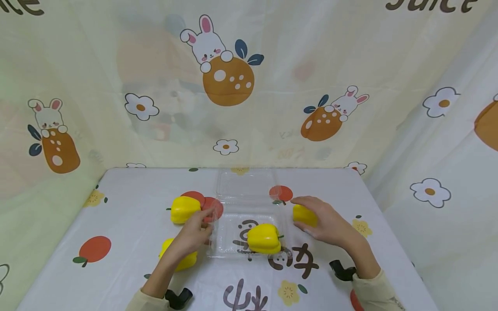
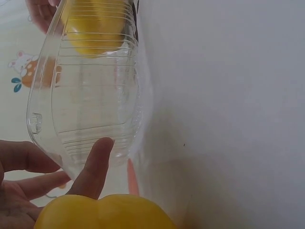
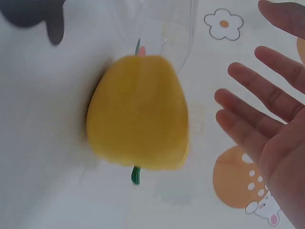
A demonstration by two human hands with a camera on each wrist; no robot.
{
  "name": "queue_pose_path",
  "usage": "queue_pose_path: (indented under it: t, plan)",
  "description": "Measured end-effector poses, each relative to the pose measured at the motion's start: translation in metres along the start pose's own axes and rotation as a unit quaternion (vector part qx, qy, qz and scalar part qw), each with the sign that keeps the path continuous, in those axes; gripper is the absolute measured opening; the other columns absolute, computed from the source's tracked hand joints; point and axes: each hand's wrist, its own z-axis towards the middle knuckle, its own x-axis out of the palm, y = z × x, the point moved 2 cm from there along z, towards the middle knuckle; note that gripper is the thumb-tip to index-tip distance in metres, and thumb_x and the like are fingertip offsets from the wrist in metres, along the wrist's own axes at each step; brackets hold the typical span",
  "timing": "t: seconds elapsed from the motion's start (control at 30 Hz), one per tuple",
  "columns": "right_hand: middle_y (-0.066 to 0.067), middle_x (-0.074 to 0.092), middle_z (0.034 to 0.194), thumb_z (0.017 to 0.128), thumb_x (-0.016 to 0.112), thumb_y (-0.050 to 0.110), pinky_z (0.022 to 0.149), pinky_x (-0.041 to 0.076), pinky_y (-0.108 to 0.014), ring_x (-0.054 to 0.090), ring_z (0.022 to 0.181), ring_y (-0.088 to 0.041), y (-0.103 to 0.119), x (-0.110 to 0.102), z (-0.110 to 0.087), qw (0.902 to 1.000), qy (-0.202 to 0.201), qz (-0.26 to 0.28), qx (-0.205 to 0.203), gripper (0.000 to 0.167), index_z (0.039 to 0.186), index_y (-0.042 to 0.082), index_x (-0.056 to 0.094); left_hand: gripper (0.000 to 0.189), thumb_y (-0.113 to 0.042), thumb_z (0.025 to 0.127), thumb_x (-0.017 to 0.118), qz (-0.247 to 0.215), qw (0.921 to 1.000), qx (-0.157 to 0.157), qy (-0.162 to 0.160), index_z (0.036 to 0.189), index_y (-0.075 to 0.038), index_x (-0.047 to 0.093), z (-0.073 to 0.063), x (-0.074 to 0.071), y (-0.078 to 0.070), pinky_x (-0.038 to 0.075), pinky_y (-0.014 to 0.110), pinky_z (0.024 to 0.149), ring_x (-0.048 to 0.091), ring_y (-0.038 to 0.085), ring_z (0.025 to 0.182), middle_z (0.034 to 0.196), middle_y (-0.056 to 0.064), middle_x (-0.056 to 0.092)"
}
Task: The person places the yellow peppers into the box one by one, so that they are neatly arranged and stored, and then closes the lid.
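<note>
A clear plastic clamshell box (image 1: 225, 252) lies with its lid (image 1: 247, 183) folded back, and a yellow bell pepper (image 1: 264, 238) rests in its base, green stem to the right. My left hand (image 1: 196, 231) is at the box's left end; in the left wrist view a fingertip (image 2: 102, 148) lies against the ribbed wall. At the right, my right hand (image 1: 324, 222) spreads around another yellow pepper (image 1: 304, 215). The right wrist view shows its fingers (image 3: 267, 95) straight and apart from that pepper (image 3: 138, 114).
Two more yellow peppers lie left of the box: one farther back (image 1: 185, 210), and one nearer (image 1: 186, 261), partly hidden by the left forearm. A white printed cloth (image 1: 128, 276) covers the table. A patterned curtain (image 1: 175, 142) hangs behind it.
</note>
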Motion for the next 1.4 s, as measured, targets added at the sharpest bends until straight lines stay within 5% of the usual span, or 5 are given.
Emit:
queue_pose_path:
  t: [0.4,0.67,0.93,1.4]
  plan:
    - [-0.014,0.064,0.148,0.089,0.085,0.015,0.115,0.048,-0.065,0.058,0.138,-0.041,-0.032,-0.002,-0.007,0.9986,-0.029,0.019,0.040,0.059,0.144,0.012,0.062,0.063,0.001,0.100,0.064,0.004,1.0000,-0.001,-0.003,0.160,-0.008,0.047,-0.001,0.001,-0.001,0.066,0.032,0.073,0.061,0.025,0.103,0.143,0.019,0.057]
    - [-0.022,0.048,0.161,0.090,0.084,0.027,0.121,0.035,-0.072,0.044,0.148,-0.047,-0.056,0.002,-0.009,0.9969,-0.018,0.007,0.076,0.075,0.155,0.008,0.050,0.062,0.001,0.100,0.063,0.006,1.0000,0.002,-0.004,0.160,-0.008,0.047,-0.002,0.001,0.000,0.066,0.032,0.073,0.061,0.026,0.105,0.146,0.019,0.057]
    - [-0.022,0.053,0.157,0.091,0.084,0.026,0.108,0.053,-0.065,0.052,0.141,-0.046,-0.066,0.006,-0.012,0.9959,-0.013,0.045,0.078,0.074,0.154,0.006,0.049,0.062,0.000,0.101,0.064,0.015,0.9999,0.003,-0.005,0.159,-0.008,0.047,-0.002,0.001,0.000,0.067,0.032,0.074,0.061,0.025,0.105,0.147,0.018,0.057]
    - [-0.022,0.051,0.159,0.092,0.084,0.026,0.104,0.057,-0.063,0.053,0.140,-0.048,-0.084,0.017,-0.017,0.9903,-0.009,0.113,0.081,0.076,0.155,0.003,0.048,0.060,-0.001,0.101,0.063,0.020,0.9998,0.002,-0.006,0.159,-0.008,0.048,-0.001,0.001,0.000,0.067,0.032,0.073,0.063,0.027,0.109,0.149,0.018,0.056]
